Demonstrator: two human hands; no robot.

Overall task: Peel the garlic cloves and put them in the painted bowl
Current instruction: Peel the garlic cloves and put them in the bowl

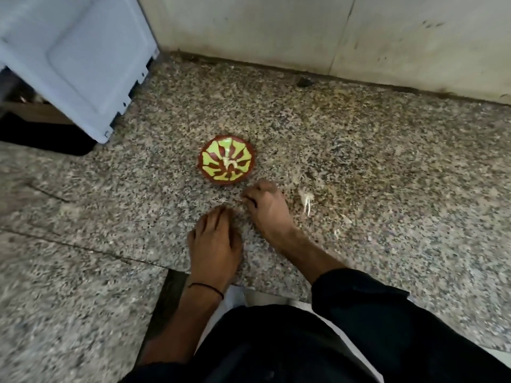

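A speckled grey-brown stone counter (373,150) fills most of the view, cut by slab seams that run aslant at the left, with a dark wedge-shaped gap (171,297) near the front edge. Behind it rises a wall of pale tiles (249,26), grimy along its foot and flecked with dark marks towards the right. A white plastic appliance (77,59) stands at the back left corner, with something black (41,134) lying under its near edge. A small dark lump (304,82) sits at the base of the wall. The painted bowl (226,160), brown with yellow-green petal shapes, rests on the counter near its middle, well apart from wall and appliance; a pale patch shows at its centre (clove or paint, the blur does not let me say). A few pale papery skins (305,201) lie scattered to the right of the bowl. Nothing stands between the hands and the bowl. The right hand (266,208) is just in front of the bowl's near rim, knuckles up, fingers curled down towards the stone; whether it pinches anything I cannot tell. The left hand (214,239) lies nearer, fingertips down at the counter, a black thread (207,286) round its wrist; its grip cannot be told either. Black sleeves (373,313) cover the forearms at the bottom.
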